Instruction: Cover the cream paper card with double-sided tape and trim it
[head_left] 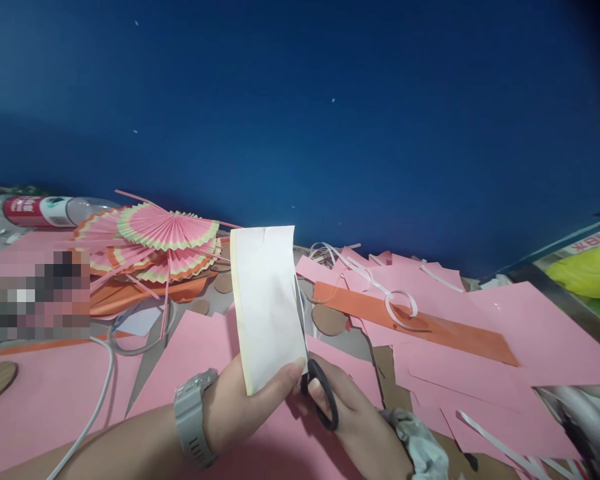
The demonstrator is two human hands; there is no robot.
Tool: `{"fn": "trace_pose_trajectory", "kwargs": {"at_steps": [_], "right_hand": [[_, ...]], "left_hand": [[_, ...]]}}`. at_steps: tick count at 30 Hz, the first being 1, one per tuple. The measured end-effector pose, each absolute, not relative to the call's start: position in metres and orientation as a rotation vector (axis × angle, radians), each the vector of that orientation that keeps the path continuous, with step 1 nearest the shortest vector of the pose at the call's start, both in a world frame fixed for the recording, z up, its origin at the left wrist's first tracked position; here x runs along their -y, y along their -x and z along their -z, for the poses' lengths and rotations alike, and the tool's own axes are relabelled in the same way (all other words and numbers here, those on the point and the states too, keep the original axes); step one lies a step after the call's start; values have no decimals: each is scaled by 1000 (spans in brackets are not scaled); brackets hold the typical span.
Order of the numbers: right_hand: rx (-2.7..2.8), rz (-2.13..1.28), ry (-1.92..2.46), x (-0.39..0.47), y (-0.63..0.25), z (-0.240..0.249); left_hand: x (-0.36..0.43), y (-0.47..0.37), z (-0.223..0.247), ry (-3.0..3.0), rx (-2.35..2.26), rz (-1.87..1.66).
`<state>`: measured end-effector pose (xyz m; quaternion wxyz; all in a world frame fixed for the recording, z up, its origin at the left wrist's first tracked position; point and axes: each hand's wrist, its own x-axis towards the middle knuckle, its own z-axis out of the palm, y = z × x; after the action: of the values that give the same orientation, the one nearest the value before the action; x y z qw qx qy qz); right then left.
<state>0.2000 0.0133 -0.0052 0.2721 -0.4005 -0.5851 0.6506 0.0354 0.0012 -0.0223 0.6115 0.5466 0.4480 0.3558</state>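
Note:
My left hand (255,393) is closed on the lower end of a white sheet of paper (267,300), its thumb lying across the front. A pale yellow strip runs down the sheet's left edge. My right hand (343,397) grips a pair of scissors (333,407) by the black handles. The narrow blades point up along the paper's right edge, partly hidden by it. Whether they are parted at the base I cannot tell. Pink sheets lie beneath both hands.
Folded pink fans (173,230) lie at the left beside a plastic bottle (45,211). Across the right spread pink sheets (470,373), an orange strip (460,337) and curled white paper trimmings (400,313). A white cable (100,393) crosses the left front. Behind rises a blue wall (300,120).

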Motion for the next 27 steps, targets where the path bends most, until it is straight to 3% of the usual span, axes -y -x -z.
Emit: {"fn": "trace_pose_trajectory", "kwargs": {"at_steps": [5, 10, 13, 17, 27], "right_hand": [[1564, -1782, 1055, -12, -201, 9], [1580, -1709, 1031, -14, -201, 10], [1570, -1696, 1013, -15, -201, 10], [1567, -1686, 1016, -15, -201, 10], [1624, -1603, 1061, -13, -201, 9]], "left_hand": [[-4, -36, 17, -1243, -1038, -831], [-8, -34, 13, -1289, -760, -959], [-7, -35, 19, -1205, -931, -1114], [-6, -36, 25, -1212, -1210, -1002], [-7, -35, 25, -1342, -1223, -882]]}}
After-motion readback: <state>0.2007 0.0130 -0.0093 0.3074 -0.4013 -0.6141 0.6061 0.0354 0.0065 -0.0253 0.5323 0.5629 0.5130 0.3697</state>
